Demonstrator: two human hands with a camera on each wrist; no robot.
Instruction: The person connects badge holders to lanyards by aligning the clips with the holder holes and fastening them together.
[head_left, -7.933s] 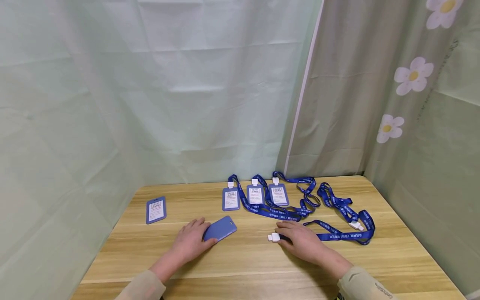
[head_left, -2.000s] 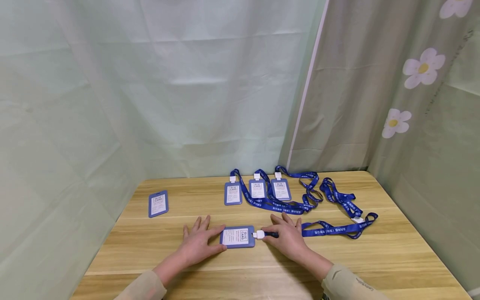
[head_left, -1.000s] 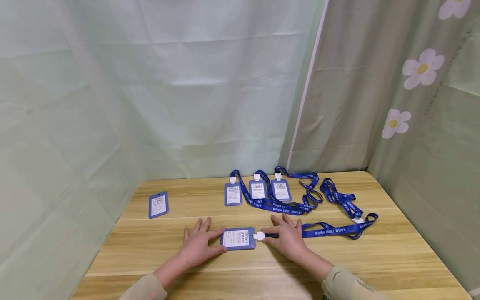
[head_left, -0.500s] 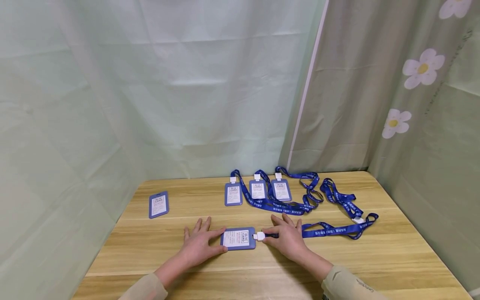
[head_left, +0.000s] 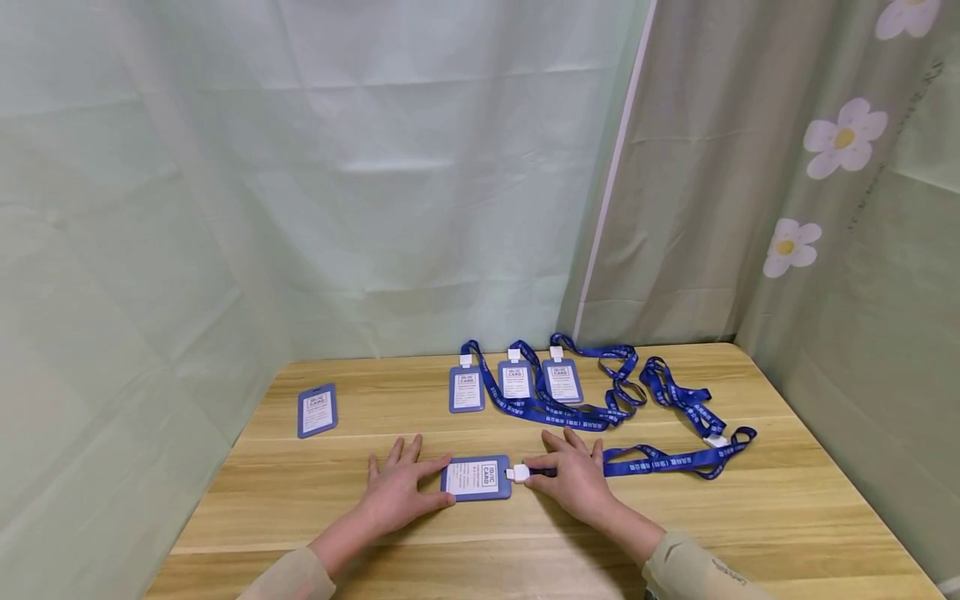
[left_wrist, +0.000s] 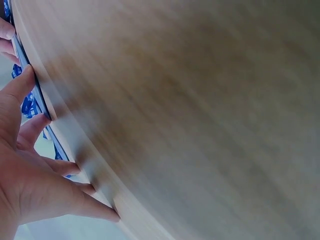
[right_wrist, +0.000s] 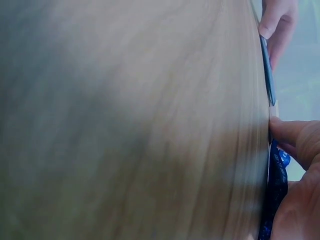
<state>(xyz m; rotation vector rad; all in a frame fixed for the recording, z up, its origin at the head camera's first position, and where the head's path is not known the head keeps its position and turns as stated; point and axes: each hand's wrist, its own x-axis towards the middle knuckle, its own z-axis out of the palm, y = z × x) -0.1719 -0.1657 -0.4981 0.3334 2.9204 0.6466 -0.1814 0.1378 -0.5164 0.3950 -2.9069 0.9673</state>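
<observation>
In the head view, a blue ID card holder (head_left: 476,477) lies face up on the table, its slotted end pointing right. My left hand (head_left: 401,487) pinches its left end between thumb and index finger, the other fingers spread on the wood. My right hand (head_left: 576,477) grips the white clip (head_left: 520,473) of a blue lanyard (head_left: 667,462) between thumb and index finger. The clip's tip meets the holder's slotted end; whether it is hooked through, I cannot tell. Both wrist views look low along the tabletop, with the holder (right_wrist: 268,75) edge-on.
Along the back lie three card holders (head_left: 467,389) with lanyards clipped on. A loose holder (head_left: 317,410) sits at the left, and another lanyard (head_left: 678,396) is bunched at the right. Curtains (head_left: 420,183) rise behind the wooden table (head_left: 360,542).
Compared with the oldest frame, the holder has been turned from back side to face up and straightened, and the clip has moved left to meet it. Over the last two seconds the hands barely move.
</observation>
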